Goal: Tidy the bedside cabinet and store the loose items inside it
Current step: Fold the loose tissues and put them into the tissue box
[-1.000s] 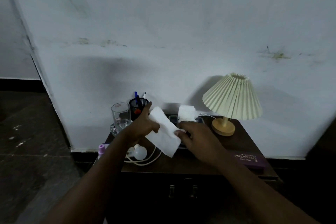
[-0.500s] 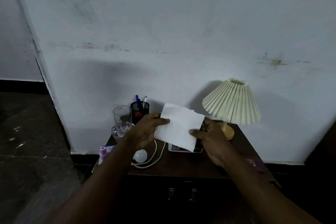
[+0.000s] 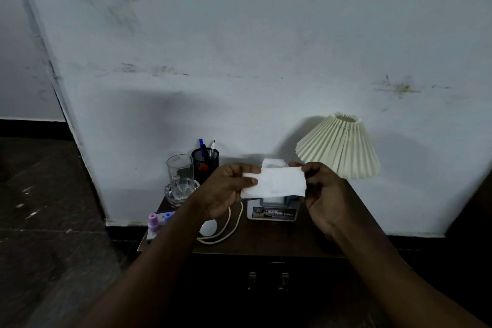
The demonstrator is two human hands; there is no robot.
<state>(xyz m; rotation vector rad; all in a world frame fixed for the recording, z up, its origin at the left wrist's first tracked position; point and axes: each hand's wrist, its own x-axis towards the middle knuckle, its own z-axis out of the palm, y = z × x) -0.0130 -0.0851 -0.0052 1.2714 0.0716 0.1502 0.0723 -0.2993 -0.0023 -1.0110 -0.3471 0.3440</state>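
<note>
Right, we have both hands raised over the bedside cabinet [image 3: 279,242] at the centre of the frame. Our left hand [image 3: 226,189] takes the left edge of a folded white tissue [image 3: 277,184], its grip pinching the paper. Our right hand [image 3: 323,194] has the upper right corner, that grip pinching the tissue too. The tissue hangs stretched between the two hands, off the surface, just in front of and above the tissue box [image 3: 271,212], where more white paper pokes out of the top.

Left of centre we see a clear glass [image 3: 179,176] standing upright, with a black mesh pen holder [image 3: 205,165] just beside it. Below our left wrist a white cable [image 3: 231,229] loops on the surface, and small capped bottles [image 3: 153,218] sit at the top's lower left corner. A pleated lamp [image 3: 340,146] stands at the right of the frame. Two metal handles [image 3: 267,279] show on the cabinet's dark front, lower centre.
</note>
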